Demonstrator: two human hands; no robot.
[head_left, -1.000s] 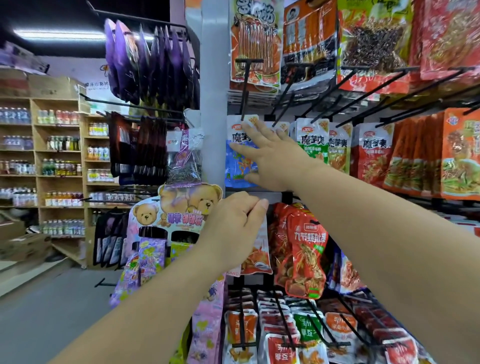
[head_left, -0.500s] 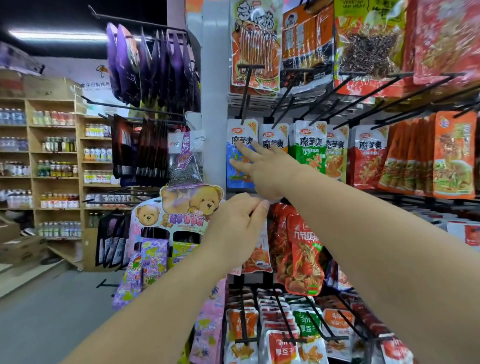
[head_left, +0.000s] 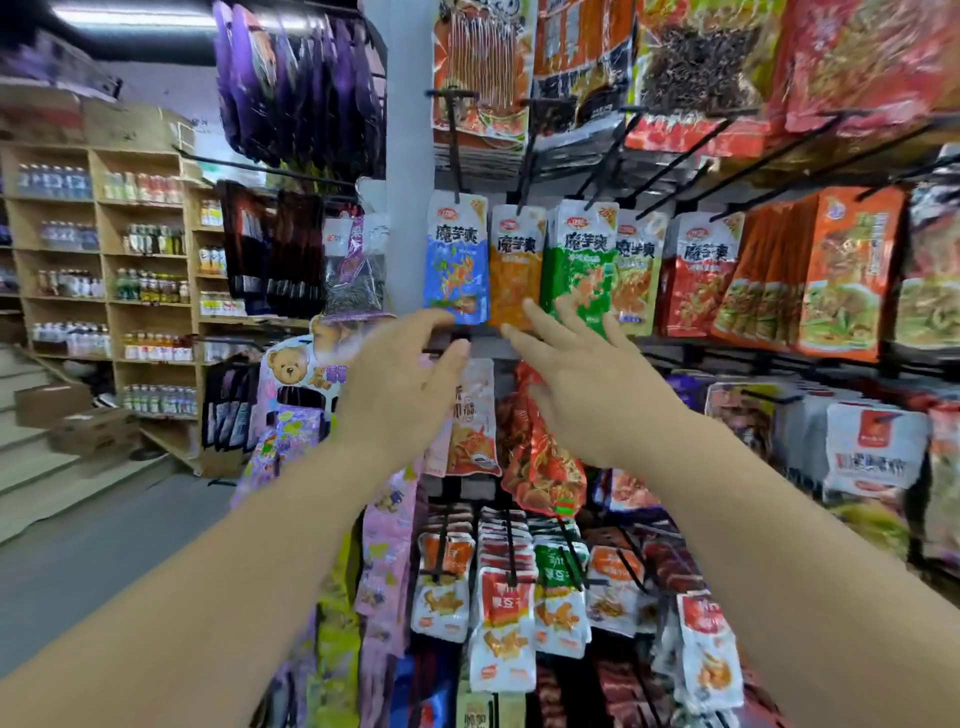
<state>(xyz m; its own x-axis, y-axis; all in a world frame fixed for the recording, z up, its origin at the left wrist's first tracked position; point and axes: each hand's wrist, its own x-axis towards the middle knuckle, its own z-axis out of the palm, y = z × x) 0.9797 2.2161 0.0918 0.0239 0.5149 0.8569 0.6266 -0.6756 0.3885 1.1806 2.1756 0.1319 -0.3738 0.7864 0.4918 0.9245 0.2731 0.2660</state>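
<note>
A rack of hanging snack packets fills the right half of the view. On one row hang a blue packet (head_left: 456, 260), an orange packet (head_left: 514, 275) and a green packet (head_left: 577, 265). My right hand (head_left: 587, 389) hovers just below them with fingers spread, holding nothing. My left hand (head_left: 405, 384) is beside it, fingers loosely extended and empty, in front of a pale orange-and-white packet (head_left: 475, 415). A red crinkled packet (head_left: 540, 457) hangs below my right hand.
Black metal hooks (head_left: 670, 171) jut out from the rack toward me. A bear-printed display (head_left: 291, 369) and dark hanging bags (head_left: 270, 249) stand at the left. Wooden shelves of bottles (head_left: 104, 270) and cardboard boxes (head_left: 78, 421) lie beyond the grey floor.
My right hand dropped from the blue packet to below the row. My left hand let go of the pale packet it gripped and opened. The view moved closer.
</note>
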